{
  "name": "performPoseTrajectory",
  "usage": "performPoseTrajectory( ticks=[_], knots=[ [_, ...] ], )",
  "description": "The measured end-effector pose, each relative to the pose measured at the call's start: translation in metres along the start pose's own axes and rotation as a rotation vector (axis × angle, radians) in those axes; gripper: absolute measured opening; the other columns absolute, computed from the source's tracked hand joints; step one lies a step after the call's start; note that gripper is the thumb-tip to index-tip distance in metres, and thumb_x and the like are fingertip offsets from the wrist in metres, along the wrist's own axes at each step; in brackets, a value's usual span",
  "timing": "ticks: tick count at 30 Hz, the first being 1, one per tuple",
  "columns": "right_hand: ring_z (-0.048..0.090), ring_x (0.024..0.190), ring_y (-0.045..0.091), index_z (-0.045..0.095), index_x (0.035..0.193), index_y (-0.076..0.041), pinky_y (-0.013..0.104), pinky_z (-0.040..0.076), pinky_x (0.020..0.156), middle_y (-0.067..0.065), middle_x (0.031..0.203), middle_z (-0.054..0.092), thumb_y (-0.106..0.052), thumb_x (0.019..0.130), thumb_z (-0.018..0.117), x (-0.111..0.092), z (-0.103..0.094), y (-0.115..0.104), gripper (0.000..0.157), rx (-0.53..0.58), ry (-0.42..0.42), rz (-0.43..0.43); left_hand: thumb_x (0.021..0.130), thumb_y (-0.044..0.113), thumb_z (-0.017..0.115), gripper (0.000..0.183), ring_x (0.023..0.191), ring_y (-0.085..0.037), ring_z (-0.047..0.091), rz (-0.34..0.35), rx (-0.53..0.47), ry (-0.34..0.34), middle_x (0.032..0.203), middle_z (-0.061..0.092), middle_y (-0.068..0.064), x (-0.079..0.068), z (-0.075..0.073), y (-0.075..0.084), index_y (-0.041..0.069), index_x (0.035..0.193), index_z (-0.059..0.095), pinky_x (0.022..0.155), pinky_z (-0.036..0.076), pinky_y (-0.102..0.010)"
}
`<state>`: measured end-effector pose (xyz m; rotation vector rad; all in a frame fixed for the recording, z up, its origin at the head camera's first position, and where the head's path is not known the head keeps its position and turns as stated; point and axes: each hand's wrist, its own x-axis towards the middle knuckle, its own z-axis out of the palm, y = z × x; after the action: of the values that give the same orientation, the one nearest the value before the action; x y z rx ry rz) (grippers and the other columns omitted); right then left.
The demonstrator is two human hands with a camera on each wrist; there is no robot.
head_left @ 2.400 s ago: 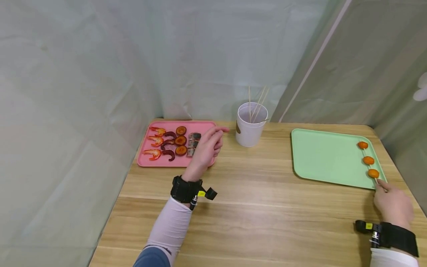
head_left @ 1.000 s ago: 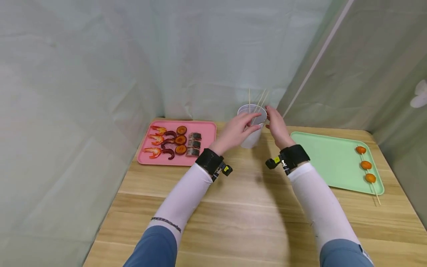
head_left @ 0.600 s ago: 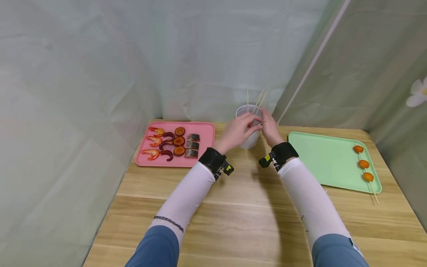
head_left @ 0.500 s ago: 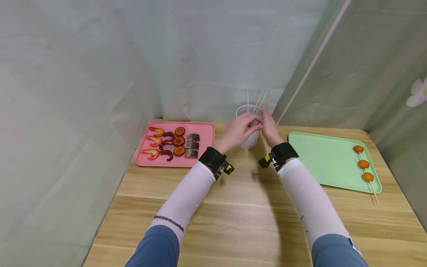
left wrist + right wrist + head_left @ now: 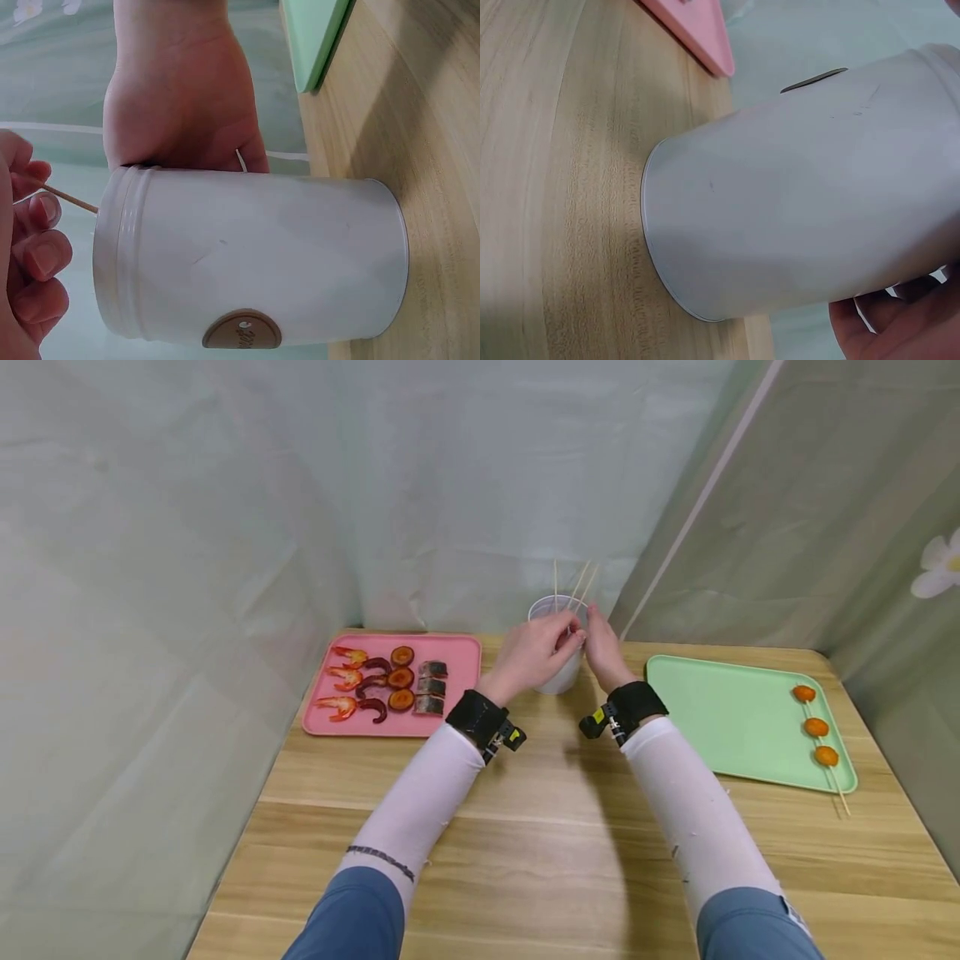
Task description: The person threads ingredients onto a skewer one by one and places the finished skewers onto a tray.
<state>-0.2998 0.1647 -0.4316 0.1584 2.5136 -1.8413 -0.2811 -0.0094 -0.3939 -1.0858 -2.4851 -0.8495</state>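
Left grip (image 5: 528, 652) moved to cup (image 5: 255, 255), pinching stick (image 5: 73, 200)

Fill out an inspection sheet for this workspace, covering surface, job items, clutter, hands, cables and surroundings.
Surface: wood-grain table, dry-looking, no spill seen.
Job items: white cup upright, three sticks showing above its rim; pink tray with reddish pieces, dark curled pieces, round slices and grey pieces; green tray with one skewer of three orange pieces, its stick end overhanging the near rim.
Clutter: nothing seen.
Left hand: pinches a thin stick at the cup's mouth.
Right hand: at the cup's right side.
Cables: nothing seen trailing.
Surroundings: grey-green sheeting behind and both sides.
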Motion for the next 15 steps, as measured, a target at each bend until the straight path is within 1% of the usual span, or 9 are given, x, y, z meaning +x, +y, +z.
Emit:
performPoseTrajectory(
  ticks=[2,5,8,12,15],
  knots=[
    [0.020,0.160,0.023,0.027,0.169,-0.007,0.042,0.017,0.129,0.008,0.175,0.025,-0.058,0.114,0.019,0.001,0.000,0.000,0.075,0.006,-0.001,-0.004,0.113,0.024,0.052,0.020,0.075,-0.013,0.058,0.010,0.011,0.004,0.087,0.063,0.002,0.000,0.000,0.000,0.012,0.112,0.069,0.066,0.048,-0.032],
    [0.022,0.159,0.024,0.030,0.168,-0.006,0.042,0.018,0.129,0.009,0.173,0.028,-0.058,0.114,0.020,0.001,0.000,0.000,0.076,0.005,0.000,-0.010,0.115,0.023,0.050,0.024,0.075,-0.016,0.059,0.028,0.020,0.012,0.084,0.061,-0.001,-0.001,0.000,0.001,0.011,0.104,0.066,0.067,0.049,-0.035],
    [0.023,0.159,0.024,0.029,0.168,-0.006,0.042,0.019,0.129,0.010,0.173,0.028,-0.059,0.114,0.020,0.001,0.000,-0.002,0.077,0.002,-0.003,-0.006,0.116,0.024,0.048,0.027,0.074,-0.019,0.058,0.044,0.023,0.018,0.080,0.057,-0.003,-0.001,-0.002,0.002,0.009,0.098,0.063,0.066,0.047,-0.036],
    [0.023,0.159,0.025,0.024,0.170,-0.007,0.044,0.021,0.128,0.010,0.175,0.025,-0.059,0.114,0.020,-0.001,-0.001,-0.004,0.076,-0.005,-0.019,0.012,0.116,0.024,0.049,0.026,0.074,-0.019,0.060,0.050,0.027,0.030,0.082,0.060,-0.004,-0.002,-0.007,0.005,0.008,0.104,0.066,0.067,0.048,-0.036],
    [0.022,0.160,0.025,0.021,0.171,-0.009,0.046,0.020,0.128,0.010,0.176,0.022,-0.059,0.114,0.019,-0.001,-0.003,-0.004,0.076,-0.005,-0.034,0.031,0.115,0.022,0.050,0.025,0.075,-0.019,0.062,0.052,0.035,0.053,0.086,0.065,-0.004,-0.002,-0.011,0.006,0.007,0.110,0.069,0.067,0.050,-0.036]
  ],
)
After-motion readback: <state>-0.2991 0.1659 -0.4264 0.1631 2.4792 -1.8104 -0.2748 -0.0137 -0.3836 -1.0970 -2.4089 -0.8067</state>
